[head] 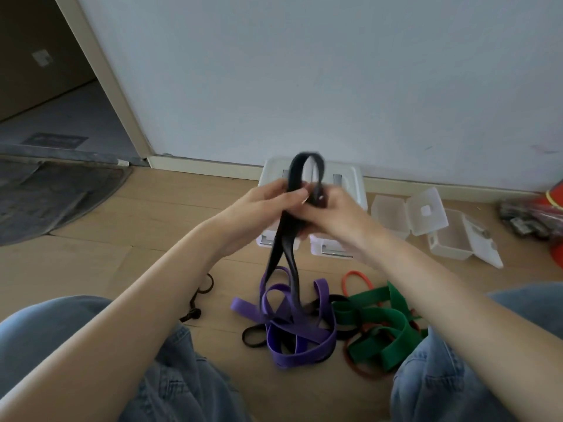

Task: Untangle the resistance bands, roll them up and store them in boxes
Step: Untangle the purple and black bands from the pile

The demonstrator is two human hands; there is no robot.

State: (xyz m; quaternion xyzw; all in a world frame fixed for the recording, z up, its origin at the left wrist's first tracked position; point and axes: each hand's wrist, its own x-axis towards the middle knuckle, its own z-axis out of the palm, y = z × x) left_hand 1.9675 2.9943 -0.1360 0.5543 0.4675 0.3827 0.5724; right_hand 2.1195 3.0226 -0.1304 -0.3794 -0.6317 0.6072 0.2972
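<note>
Both hands hold a black resistance band [281, 251] up over the floor. My left hand [268, 205] grips it from the left and my right hand [332, 214] pinches it from the right, with a loop of it [307, 172] standing above my fingers. Its two strands hang down into a tangled pile on the floor. In that pile lie a purple band [292, 333], a green band [380, 327] and a thin orange band [355, 280]. A small black loop [253, 336] pokes out at the pile's left.
A large white lidded box [350, 184] stands against the wall behind my hands. Two small clear boxes [408, 211] [457, 239] lie open to its right. A black cord with rings [198, 296] lies left of the pile. My knees in jeans [61, 324] flank the pile. A dark mat [54, 193] lies far left.
</note>
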